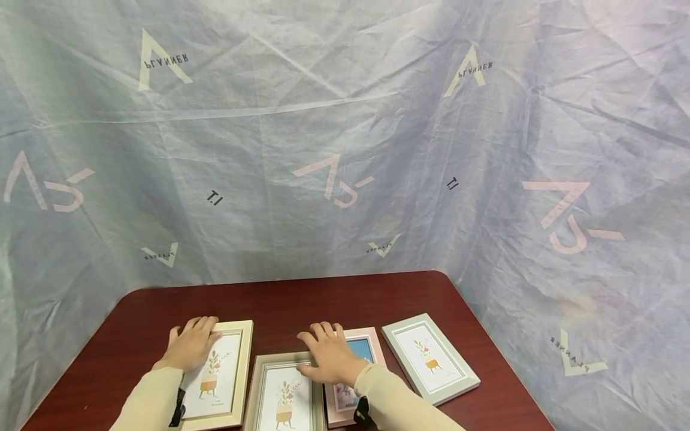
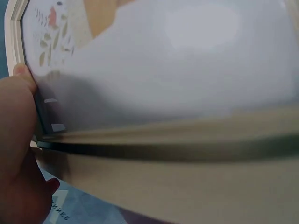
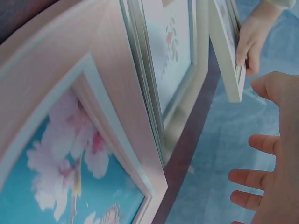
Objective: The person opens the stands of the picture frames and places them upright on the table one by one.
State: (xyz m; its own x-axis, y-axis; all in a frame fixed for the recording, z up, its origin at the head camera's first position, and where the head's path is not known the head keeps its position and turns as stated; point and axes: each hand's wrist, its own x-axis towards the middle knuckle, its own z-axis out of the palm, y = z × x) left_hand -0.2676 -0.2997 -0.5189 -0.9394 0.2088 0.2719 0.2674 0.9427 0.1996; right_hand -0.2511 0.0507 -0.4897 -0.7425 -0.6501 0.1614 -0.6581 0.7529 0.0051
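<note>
My left hand (image 1: pixel 190 346) grips a cream picture frame (image 1: pixel 244 365) by its far left corner. In the left wrist view its thumb (image 2: pixel 22 74) lies on the front rim, with fingers around behind. A printed plant in an orange pot shows under the glass. My right hand (image 1: pixel 330 354), fingers spread and holding nothing, hovers over a beige picture frame (image 1: pixel 260 389) and a pink picture frame (image 1: pixel 377 347). The pink one holds a blossom picture (image 3: pixel 65 163), partly hidden by the right arm in the head view.
A pale grey-green picture frame (image 1: pixel 430 353) lies slanted on the right, with a similar plant print. The dark red table (image 1: pixel 302 305) has rounded far corners. Behind it and to the sides hangs a wrinkled grey printed cloth (image 1: pixel 259 227).
</note>
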